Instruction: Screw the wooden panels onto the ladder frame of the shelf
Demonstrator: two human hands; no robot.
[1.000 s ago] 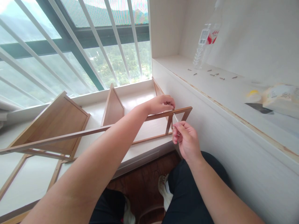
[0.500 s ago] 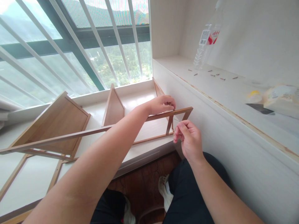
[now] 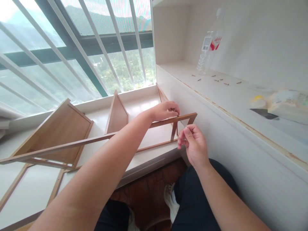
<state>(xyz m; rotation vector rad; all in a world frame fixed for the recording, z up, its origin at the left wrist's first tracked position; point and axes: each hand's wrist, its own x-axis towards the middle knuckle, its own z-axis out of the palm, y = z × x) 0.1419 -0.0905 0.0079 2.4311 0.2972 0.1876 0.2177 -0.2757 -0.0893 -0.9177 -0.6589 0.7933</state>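
Observation:
My left hand [image 3: 166, 110] rests on the upper rail of a brown wooden frame [image 3: 163, 122], its fingers curled by a corner joint. Whether those fingertips pinch something small is hidden. Just below and right of that joint, my right hand [image 3: 194, 142] is closed, thumb against forefinger. From its pinch a thin metal rod [image 3: 183, 124] points up-left toward the rail; its full shape is covered by the fingers. A short crosspiece [image 3: 174, 131] joins the upper rail to a lower one between the two hands.
Wooden panels [image 3: 55, 131] stand on the windowsill to the left, beside a barred window [image 3: 103, 57]. On the white ledge at right are several screws [image 3: 216, 80], a clear plastic bottle [image 3: 209, 48], a yellow-capped package [image 3: 286, 102] and a dark flat piece [image 3: 264, 114].
The thin metal rod now shows above my right fingers, which have shifted slightly. My left hand stays on the rail. The whole view has tipped up a little.

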